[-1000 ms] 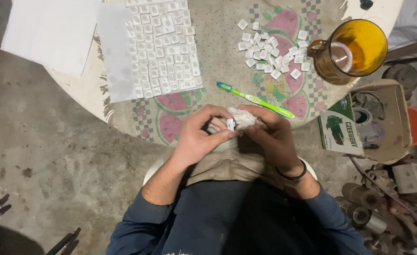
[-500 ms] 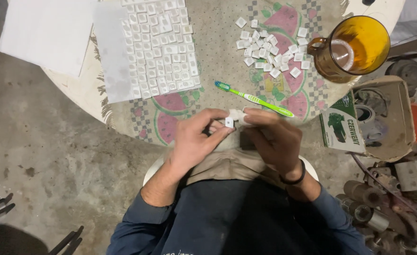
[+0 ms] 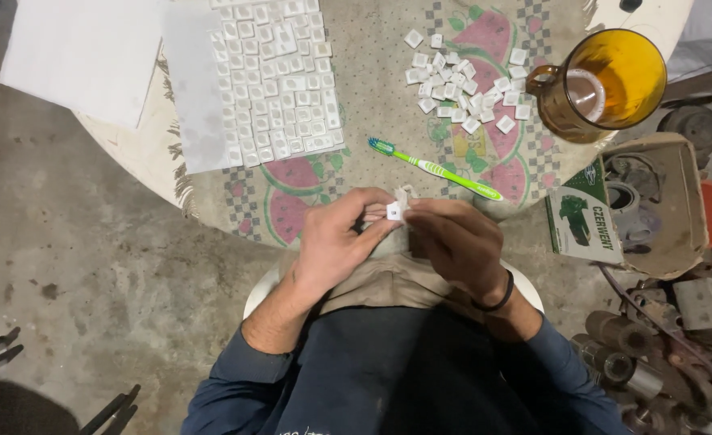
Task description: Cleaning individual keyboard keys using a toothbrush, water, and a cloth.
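Observation:
My left hand (image 3: 336,242) pinches a small white square tile (image 3: 394,211) between thumb and fingers, close to the table's near edge. My right hand (image 3: 452,242) is closed around a bit of white cloth (image 3: 404,193) and presses against the tile. A green toothbrush (image 3: 435,167) lies on the patterned tablecloth (image 3: 372,113) just beyond my hands. Farther back is a loose heap of white tiles (image 3: 464,84). At the back left, rows of tiles sit on a white sheet (image 3: 271,80).
An amber glass mug (image 3: 606,84) stands at the table's right edge. A white board (image 3: 82,56) overhangs the table at left. A cardboard box (image 3: 654,201) with parts and a green packet (image 3: 581,217) sit on the right, metal pieces (image 3: 654,354) below them.
Both hands have stayed at the table's near edge, shifting slightly as the tile is turned and rubbed between the fingers. Nothing else on the table moved.

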